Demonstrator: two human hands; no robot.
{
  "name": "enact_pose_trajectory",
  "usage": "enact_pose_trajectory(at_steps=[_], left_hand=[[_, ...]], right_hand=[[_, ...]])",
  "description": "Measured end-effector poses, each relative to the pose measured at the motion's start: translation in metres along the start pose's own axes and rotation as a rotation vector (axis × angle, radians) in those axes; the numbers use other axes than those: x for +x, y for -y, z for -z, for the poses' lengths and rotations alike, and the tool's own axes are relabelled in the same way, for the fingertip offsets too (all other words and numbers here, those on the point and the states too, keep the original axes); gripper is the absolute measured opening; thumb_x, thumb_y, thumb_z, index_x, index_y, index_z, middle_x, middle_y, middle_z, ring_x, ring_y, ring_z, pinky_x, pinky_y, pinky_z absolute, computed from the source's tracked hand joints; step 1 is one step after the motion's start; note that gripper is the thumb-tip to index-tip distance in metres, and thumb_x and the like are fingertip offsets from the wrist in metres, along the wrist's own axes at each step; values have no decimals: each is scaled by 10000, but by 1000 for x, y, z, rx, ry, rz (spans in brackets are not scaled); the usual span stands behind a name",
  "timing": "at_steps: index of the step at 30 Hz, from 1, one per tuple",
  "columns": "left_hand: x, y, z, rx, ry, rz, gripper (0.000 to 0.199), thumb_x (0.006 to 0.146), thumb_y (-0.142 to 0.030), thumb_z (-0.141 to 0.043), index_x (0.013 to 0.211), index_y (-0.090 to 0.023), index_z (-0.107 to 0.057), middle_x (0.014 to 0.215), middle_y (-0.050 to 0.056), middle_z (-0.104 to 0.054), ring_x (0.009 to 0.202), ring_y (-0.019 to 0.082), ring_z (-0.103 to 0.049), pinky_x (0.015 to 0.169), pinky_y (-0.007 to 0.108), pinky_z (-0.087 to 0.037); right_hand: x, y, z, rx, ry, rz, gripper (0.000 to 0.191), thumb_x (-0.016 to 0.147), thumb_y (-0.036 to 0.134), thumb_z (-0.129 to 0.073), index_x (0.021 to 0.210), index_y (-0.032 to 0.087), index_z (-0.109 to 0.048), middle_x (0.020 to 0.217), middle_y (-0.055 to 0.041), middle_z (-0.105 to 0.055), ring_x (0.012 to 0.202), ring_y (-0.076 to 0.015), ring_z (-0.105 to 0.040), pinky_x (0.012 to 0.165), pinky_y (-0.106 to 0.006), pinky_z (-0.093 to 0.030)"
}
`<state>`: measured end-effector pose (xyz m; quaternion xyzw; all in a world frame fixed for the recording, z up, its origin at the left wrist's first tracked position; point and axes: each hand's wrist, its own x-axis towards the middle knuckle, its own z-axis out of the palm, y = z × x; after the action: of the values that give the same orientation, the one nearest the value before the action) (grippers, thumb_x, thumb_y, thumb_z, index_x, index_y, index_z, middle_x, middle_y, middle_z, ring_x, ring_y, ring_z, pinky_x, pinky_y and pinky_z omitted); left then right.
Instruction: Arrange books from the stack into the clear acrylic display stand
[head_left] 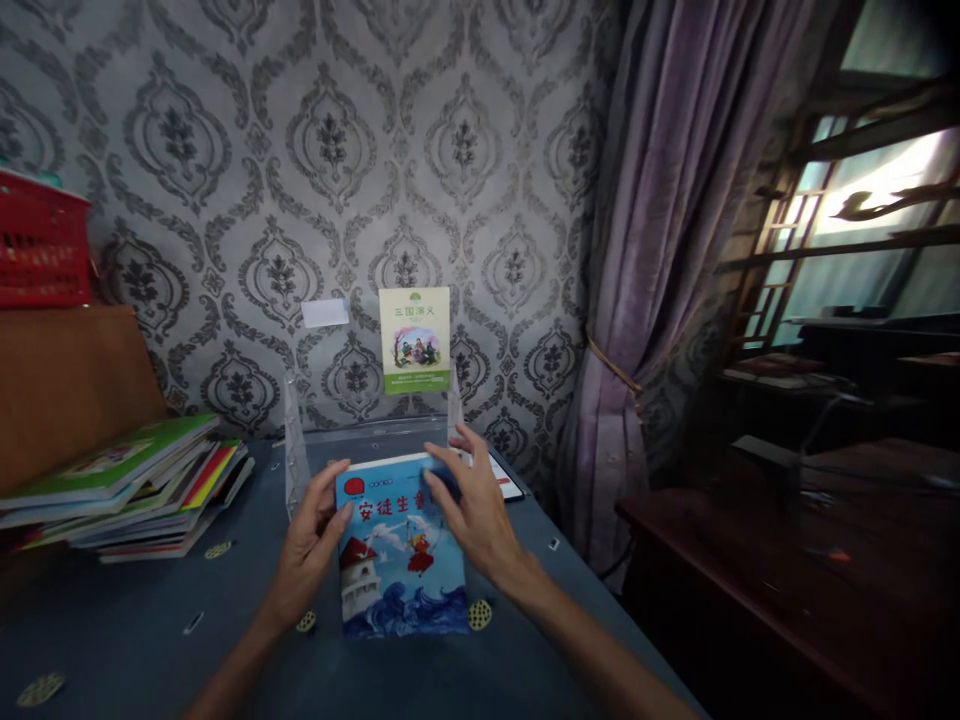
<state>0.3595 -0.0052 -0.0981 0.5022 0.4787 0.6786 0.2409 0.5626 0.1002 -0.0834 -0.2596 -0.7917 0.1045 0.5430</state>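
The blue book (397,560) is in the lower middle of the frame, cover up, over the desk (150,620); whether it rests flat or is tipped up a little, I cannot tell. The left hand (309,535) has its grip closed on the book's left edge, thumb on the cover. The right hand (474,500) lies over the upper right corner, fingers spread; I cannot tell whether its grip has hold of the book, and it hides the end of the title.

Just behind, a clear plastic stand (294,440) crosses the middle of the frame, its left wall near the left hand. A white-and-green book (415,345) stands upright at its back right, with a small pale label (325,313) to the left. A flat device with a bright screen (508,484) shows partly from behind the right hand, which blocks the rest.

A leaning stack of books (142,490) takes up the left of the frame, beside a wooden cabinet (75,370) with a red basket (41,240) on top. Patterned wallpaper (330,140) fills the back; a tied purple curtain (652,250) hangs right of centre, and dark red furniture (735,570) occupies the lower right
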Motion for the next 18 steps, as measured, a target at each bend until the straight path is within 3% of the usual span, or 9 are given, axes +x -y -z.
enact_pose_trajectory(at_steps=[4, 9, 13, 18], left_hand=[[-1, -3, -2, 1, 30, -4, 615, 816, -433, -755, 1367, -242, -561, 1279, 95, -695, 1175, 281, -666, 951, 322, -542], [0, 5, -4, -89, -31, 24, 746, 821, -400, -764, 1477, -251, -441, 1255, 79, -709, 1151, 243, -678, 994, 311, -526], [-6, 20, -8, -211, -16, 147, 626, 810, -475, -767, 1346, -227, -561, 1192, 73, -732, 1049, 239, -713, 905, 307, -575], [-20, 41, -15, -240, 6, 346, 564, 722, -532, -828, 1131, -190, -645, 928, 33, -763, 743, 190, -730, 663, 272, -598]], right_hand=[[-8, -14, 7, 151, -17, -125, 342, 980, 419, -535, 1262, 272, -659, 1402, -132, -491, 1248, -280, -565, 944, -422, -557], [-31, -29, -1, 482, 41, -351, 576, 937, 480, -602, 1446, 250, -461, 1160, -101, -663, 911, -218, -668, 844, -386, -567], [-59, -35, -19, 794, 215, -452, 461, 893, 536, -663, 1238, 234, -612, 1060, -63, -734, 923, -229, -701, 843, -370, -570], [-79, -40, -28, 895, 300, -565, 497, 788, 581, -760, 1108, 204, -715, 1050, -56, -774, 916, -235, -721, 837, -389, -580]])
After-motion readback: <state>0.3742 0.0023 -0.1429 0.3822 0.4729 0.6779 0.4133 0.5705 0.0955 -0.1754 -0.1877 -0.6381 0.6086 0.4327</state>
